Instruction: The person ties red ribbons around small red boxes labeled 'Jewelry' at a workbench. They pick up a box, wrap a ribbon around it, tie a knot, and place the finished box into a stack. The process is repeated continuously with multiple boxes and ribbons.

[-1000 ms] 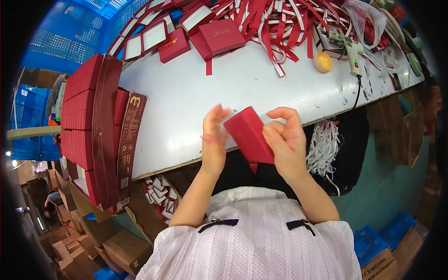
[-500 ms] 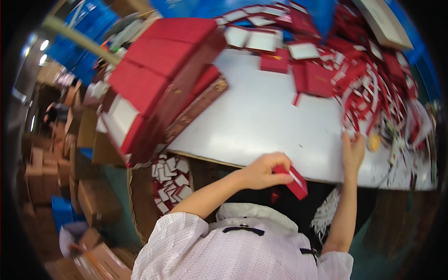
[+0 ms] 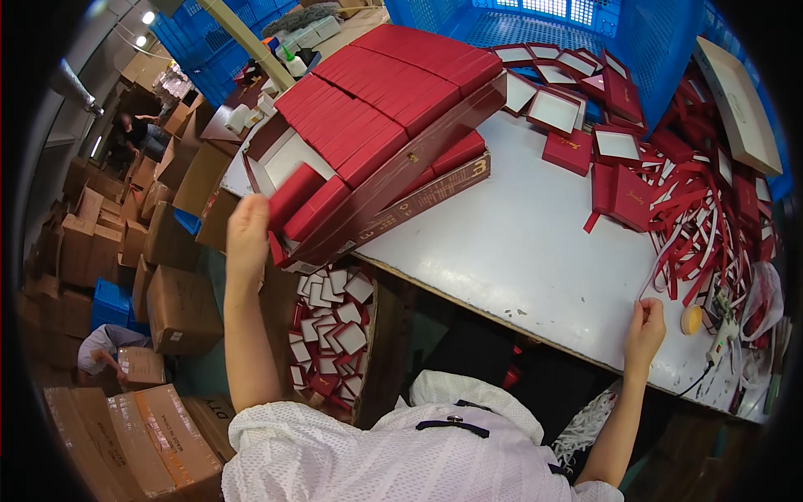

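Observation:
My left hand (image 3: 248, 234) is closed on a small red box (image 3: 295, 192), slightly blurred, at the near left corner of a large dark-red carton tray (image 3: 393, 178). Rows of red boxes (image 3: 368, 92) fill most of that tray, and beside the held box its white inside shows. The tray sits tilted on a second dark-red tray (image 3: 443, 184). At the table's right, my right hand (image 3: 643, 335) pinches the end of a thin red-and-white ribbon (image 3: 656, 272), which runs up into a tangled ribbon heap (image 3: 682, 222).
Open red box parts (image 3: 554, 110) with white insides lie by a blue crate (image 3: 510, 29). Near the right hand are a yellow tape roll (image 3: 691, 320) and a power strip (image 3: 721, 341). Below the table edge stands a carton of box pieces (image 3: 330, 335). Brown cartons (image 3: 184, 309) fill the left.
My left hand has carried the red box from the table's front edge left to the stacked tray. My right hand still pinches at the ribbons. The view has shifted left.

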A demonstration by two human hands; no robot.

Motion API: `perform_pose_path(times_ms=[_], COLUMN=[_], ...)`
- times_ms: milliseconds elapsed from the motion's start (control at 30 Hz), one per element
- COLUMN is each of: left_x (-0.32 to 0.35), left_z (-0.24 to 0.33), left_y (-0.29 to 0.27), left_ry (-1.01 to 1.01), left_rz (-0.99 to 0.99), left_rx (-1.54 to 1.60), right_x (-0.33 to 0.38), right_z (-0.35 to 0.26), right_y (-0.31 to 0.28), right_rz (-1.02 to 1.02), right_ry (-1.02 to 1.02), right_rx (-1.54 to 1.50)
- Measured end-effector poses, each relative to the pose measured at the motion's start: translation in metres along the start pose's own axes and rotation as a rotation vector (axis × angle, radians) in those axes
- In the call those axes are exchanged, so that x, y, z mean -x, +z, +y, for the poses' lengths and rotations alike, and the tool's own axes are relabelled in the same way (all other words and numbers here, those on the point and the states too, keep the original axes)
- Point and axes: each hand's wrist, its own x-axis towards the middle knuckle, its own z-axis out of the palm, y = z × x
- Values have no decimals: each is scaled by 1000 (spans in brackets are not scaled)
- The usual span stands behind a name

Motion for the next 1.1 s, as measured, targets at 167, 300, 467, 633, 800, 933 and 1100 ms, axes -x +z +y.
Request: perform_pose_path(times_ms=[167,300,467,633,800,933,1100], left_x=[-9,-5,58,116,144,145,146], left_z=[1,23,89,97,102,105,100], left_y=[14,31,121,219,247,260,265], left_ry=[-27,257,611,719,-435,-384,-295], left_rz=[-211,-29,-554,-1062,-1217,-1061,-1046], left_rx=[-192,-720,-171,237,925,947,746], right_x=[0,11,31,50,51,67,50], right_z=[-38,-68,-115,-124,-106,-94,-72], right_y=[-16,-35,-33,-50,-54,-57,-56], right_rz=[43,81,-86,-234,-273,-587,-218], right_ry=[-347,-517,-763,-717,-154,427,38], right_rx=[135,168,-29,-199,-633,-1016,-531])
